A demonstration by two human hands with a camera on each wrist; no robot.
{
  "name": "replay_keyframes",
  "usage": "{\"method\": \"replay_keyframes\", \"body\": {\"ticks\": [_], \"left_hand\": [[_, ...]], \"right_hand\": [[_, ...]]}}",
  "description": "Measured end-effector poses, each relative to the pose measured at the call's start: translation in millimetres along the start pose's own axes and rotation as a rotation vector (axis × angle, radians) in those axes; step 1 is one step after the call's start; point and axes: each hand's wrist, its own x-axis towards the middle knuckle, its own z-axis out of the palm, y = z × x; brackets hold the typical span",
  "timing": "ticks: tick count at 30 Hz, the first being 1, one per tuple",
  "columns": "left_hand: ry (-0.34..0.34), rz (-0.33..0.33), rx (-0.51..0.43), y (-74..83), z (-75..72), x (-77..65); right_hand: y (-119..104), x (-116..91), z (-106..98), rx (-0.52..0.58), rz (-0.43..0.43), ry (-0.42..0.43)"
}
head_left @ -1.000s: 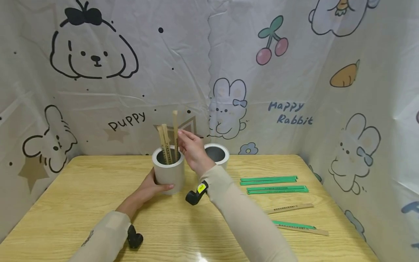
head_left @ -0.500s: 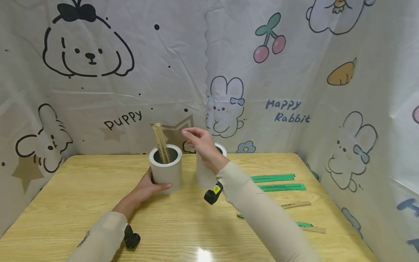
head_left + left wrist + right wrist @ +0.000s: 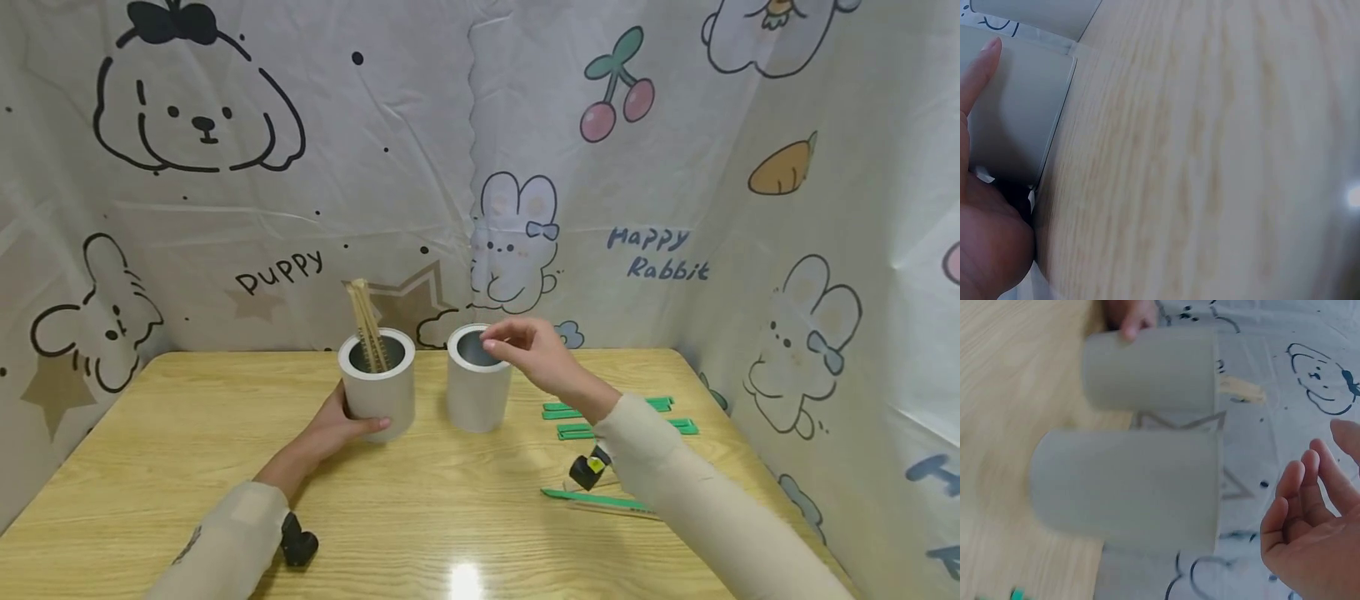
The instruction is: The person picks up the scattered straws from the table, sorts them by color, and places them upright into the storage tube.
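Head view: our left hand (image 3: 330,429) grips the cup (image 3: 386,396) of sticks (image 3: 366,325); our empty right hand (image 3: 542,357) hangs loose near the second cup (image 3: 476,398).

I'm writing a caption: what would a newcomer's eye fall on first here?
Likely the tan sticks leaning in the left white cup, which the left hand grips. Beside it stands the right white cup, the right hand near its rim. Green strips lie toward the right of the table, and a cartoon-printed backdrop hangs behind.
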Motion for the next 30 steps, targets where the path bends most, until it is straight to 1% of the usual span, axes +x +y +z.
{"method": "replay_keyframes", "body": {"ticks": [7, 13, 16, 22, 25, 30], "left_hand": [[-0.002, 0.002, 0.012, -1.1, 0.8, 2.1], [0.002, -0.011, 0.011, -1.8, 1.8, 2.8], [0.006, -0.018, 0.008, -1.9, 1.9, 2.2], [0.007, -0.018, 0.007, -1.5, 1.5, 0.7], [0.013, -0.016, 0.013, -1.3, 0.9, 0.8], [0.013, -0.024, 0.011, -1.4, 0.4, 0.7]], "right_hand": [[35, -38, -28, -0.111, 0.001, -0.077], [69, -68, -54, -0.199, 0.0, -0.088], [87, -82, -67, -0.226, 0.005, -0.095], [116, -109, -88, -0.245, 0.054, -0.126], [128, -119, -95, -0.257, 0.062, -0.149], [148, -130, -104, -0.282, 0.11, -0.197]]}}
